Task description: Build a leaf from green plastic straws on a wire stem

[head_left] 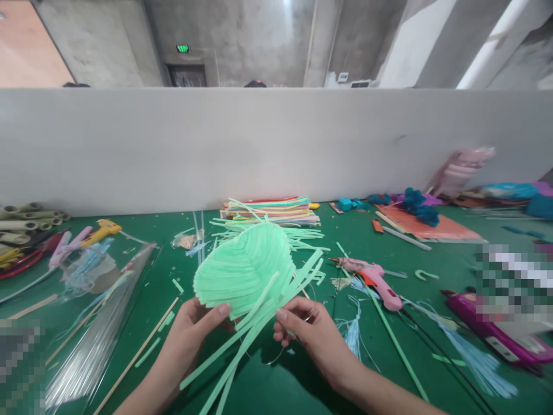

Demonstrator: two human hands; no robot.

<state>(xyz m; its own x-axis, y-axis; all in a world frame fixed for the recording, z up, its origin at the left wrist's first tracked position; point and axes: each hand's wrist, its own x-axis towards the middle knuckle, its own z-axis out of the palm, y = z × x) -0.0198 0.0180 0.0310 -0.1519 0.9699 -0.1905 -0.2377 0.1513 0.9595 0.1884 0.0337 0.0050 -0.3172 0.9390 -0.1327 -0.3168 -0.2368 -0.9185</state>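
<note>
A mint-green leaf [246,265] made of fuzzy pipe cleaners is held up above the green table, its tip toward the upper left. My left hand [203,323] grips its lower edge, thumb on the front and fingers mostly hidden behind. Loose ends of pipe cleaners [242,340] fan out across the leaf's lower right, some toward me and others to the upper right. Around these ends, at the leaf's base, my right hand [305,323] is pinched closed, thumb against fingers. A thin wire loop [274,360] shows just below the right fingers.
Beyond the leaf lies a stack of coloured pipe cleaners [272,210]. A pink glue gun [374,279] rests to the right, near a blue tassel [354,331]. Clear sticks [95,334] and a yellow-and-pink glue gun [101,230] lie left. A grey partition [173,150] bounds the table's back.
</note>
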